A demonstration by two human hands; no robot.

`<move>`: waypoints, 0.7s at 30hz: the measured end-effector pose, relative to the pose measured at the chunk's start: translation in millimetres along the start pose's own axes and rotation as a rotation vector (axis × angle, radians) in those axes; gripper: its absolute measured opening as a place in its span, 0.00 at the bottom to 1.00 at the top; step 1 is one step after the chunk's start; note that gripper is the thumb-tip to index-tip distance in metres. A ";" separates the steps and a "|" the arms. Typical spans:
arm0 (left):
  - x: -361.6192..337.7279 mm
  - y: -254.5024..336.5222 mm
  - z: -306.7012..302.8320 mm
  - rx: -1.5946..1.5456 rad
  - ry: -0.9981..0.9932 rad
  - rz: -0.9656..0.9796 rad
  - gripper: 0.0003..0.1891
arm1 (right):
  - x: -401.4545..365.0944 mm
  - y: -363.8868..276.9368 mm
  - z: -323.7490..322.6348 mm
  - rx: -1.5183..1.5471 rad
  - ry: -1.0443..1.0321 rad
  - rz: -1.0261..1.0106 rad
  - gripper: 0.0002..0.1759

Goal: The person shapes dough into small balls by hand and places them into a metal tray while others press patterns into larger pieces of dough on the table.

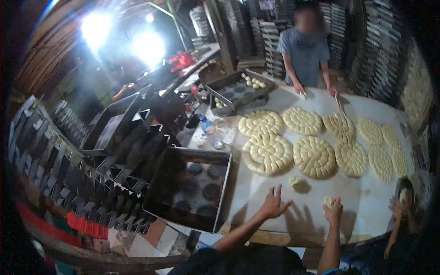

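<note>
My left hand (pixel 274 204) is over the near part of the pale work table (pixel 293 227), its fingers spread and nothing in them. To its right, my right hand (pixel 333 211) has its fingers closed around a small piece of dough (pixel 327 201). Between the hands and a little farther off, a loose dough lump (pixel 297 183) lies on the table. Beyond it are flat rounds of dough scored into pieces; the closest are a thick one (pixel 267 154), a middle one (pixel 314 157) and another (pixel 351 158) to the right.
Across the table a person (pixel 305 50) handles a long dough strip (pixel 341 107). Another person's hand (pixel 397 207) shows at the right edge. Left of the table stand a dark baking tray (pixel 229 183) and stacked metal trays (pixel 55 160). A tray with dough balls (pixel 255 82) sits at the far corner, near a bottle (pixel 207 126).
</note>
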State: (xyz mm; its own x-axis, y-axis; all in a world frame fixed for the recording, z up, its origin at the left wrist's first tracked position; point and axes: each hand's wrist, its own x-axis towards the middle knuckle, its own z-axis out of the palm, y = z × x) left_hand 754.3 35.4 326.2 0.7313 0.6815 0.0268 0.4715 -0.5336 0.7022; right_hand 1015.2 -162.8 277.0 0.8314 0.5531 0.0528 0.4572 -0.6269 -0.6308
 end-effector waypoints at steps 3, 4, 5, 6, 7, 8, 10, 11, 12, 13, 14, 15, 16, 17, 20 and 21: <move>-55.6 23.5 -45.6 -0.049 0.131 0.125 0.43 | -33.4 -57.3 18.0 0.247 -0.420 -0.065 0.27; -71.1 24.1 -53.0 -0.107 0.094 0.149 0.42 | -57.7 -98.6 16.5 0.336 -0.547 -0.224 0.23; -84.0 23.5 -61.8 -0.168 0.057 0.173 0.41 | -82.0 -151.4 11.6 0.425 -0.674 -0.381 0.19; -97.5 19.4 -68.9 -0.230 0.019 0.197 0.40 | -101.2 -184.7 13.0 0.587 -0.838 -0.393 0.17; -111.5 12.7 -72.9 -0.293 -0.010 0.202 0.37 | -112.4 -201.9 20.6 0.615 -0.876 -0.526 0.16; -127.7 7.6 -90.4 -0.292 -0.132 0.107 0.38 | -124.5 -214.9 29.3 0.647 -0.911 -0.658 0.16; -159.6 -2.4 -135.6 -0.282 -0.378 -0.081 0.39 | -151.9 -238.8 33.1 0.680 -1.090 -0.379 0.14; -177.6 -23.8 -135.5 -0.404 -0.337 -0.001 0.38 | -167.1 -246.1 31.2 0.705 -1.178 -0.280 0.12; -194.2 -42.2 -137.1 -0.501 -0.330 0.138 0.31 | -179.0 -244.8 44.3 0.769 -1.191 -0.251 0.13; -212.5 -52.2 -138.0 -0.513 -0.228 0.189 0.30 | -191.8 -236.1 60.1 0.827 -1.202 -0.216 0.14; -230.0 -52.6 -142.5 -0.532 -0.127 0.237 0.28 | -205.8 -237.0 65.5 0.879 -1.212 -0.174 0.14; -240.2 -63.0 -136.5 -0.641 -0.133 0.155 0.27 | -219.8 -238.5 69.4 0.929 -1.177 -0.152 0.17; -250.8 -72.8 -129.9 -0.750 -0.142 0.066 0.26 | -233.7 -240.8 74.3 1.093 -1.159 -0.061 0.18; -264.0 -63.0 -142.6 -0.644 0.004 0.132 0.26 | -247.1 -252.5 76.3 1.258 -1.130 0.034 0.18; -282.0 -61.4 -139.3 -0.472 -0.028 0.008 0.28 | -269.8 -262.8 88.3 1.076 -1.083 -0.137 0.19; -281.1 -62.9 -133.0 -0.524 -0.028 -0.025 0.29 | -275.0 -261.6 87.8 0.833 -1.081 -0.250 0.18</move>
State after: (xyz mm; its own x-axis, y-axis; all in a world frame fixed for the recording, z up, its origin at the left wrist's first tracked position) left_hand 453.6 -56.0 369.1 0.7390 0.6736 -0.0085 0.1848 -0.1905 0.9641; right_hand 639.2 -102.8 359.5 -0.0729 0.9866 -0.1463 -0.0831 -0.1522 -0.9849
